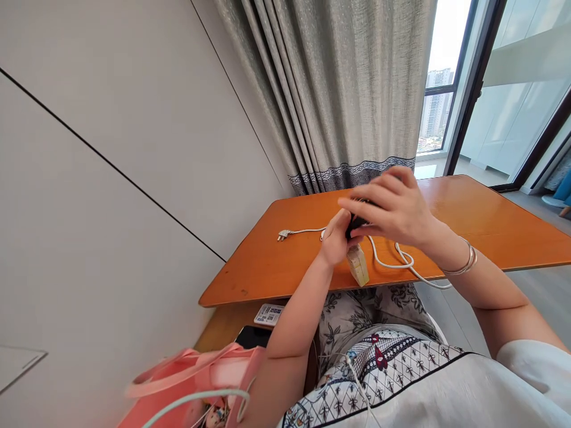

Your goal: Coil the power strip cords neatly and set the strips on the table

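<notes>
My left hand point(335, 239) is closed round a small black object point(355, 223) above the near part of the wooden table. My right hand point(395, 209) reaches over from the right, slightly blurred, its fingers above and its thumb below the same object. Most of that object is hidden by both hands, so its kind does not show. Just below them a pale yellowish block point(358, 267) stands at the table's near edge. A white plug point(284, 235) lies to the left, its cord running behind my left hand. To the right, a white cable point(392, 265) loops over the edge.
The orange-brown table point(250, 261) meets a white wall point(111, 238) at left. Curtains point(357, 89) hang behind it. Below left are a pink bag point(200, 374), a dark flat object point(253, 337) and a white printed packet point(268, 314). Glass doors point(513, 107) stand at right.
</notes>
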A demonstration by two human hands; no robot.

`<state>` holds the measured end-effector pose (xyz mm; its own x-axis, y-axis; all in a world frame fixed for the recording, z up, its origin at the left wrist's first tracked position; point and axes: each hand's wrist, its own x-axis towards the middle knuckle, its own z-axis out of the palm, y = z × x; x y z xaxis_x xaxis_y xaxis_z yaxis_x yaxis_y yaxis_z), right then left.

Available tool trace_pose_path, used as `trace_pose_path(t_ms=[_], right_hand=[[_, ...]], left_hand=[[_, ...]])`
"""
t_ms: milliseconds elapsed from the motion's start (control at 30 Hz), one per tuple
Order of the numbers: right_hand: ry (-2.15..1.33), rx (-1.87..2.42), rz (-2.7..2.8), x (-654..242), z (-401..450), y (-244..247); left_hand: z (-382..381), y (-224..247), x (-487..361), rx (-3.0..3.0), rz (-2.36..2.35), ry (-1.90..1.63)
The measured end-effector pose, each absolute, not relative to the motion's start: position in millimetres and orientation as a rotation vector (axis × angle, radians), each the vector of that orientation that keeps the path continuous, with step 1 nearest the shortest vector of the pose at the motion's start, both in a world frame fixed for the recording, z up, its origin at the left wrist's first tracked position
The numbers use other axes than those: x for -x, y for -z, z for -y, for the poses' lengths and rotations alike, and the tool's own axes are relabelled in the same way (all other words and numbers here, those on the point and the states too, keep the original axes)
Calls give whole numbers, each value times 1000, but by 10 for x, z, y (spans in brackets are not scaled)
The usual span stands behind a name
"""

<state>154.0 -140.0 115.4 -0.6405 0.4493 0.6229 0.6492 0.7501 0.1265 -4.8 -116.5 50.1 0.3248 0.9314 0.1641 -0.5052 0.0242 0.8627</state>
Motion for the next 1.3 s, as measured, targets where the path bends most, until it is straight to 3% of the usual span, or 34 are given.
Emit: trace_pose_path(t_ms=[333, 567, 733, 933, 1133, 1300], right_hand=[[-302, 678, 2254, -1490, 1018, -995], [-513, 681, 1969, -1466, 844, -781], [-254, 742, 1744, -1490, 677, -87], [245, 515, 2082, -1458, 715, 597], [407, 92, 1986, -1486, 814, 582], [307, 292, 2017, -1502, 953, 436]], left_hand=[[1176, -531, 23, -1010, -378, -1040], [1173, -547, 14, -968, -381, -1087], [1225, -777, 126, -811, -355, -1279], [1192, -894, 140, -677, -274, -1489], [1080, -814, 95, -672, -310, -1517], [951, -671, 110, -779, -425, -1416]])
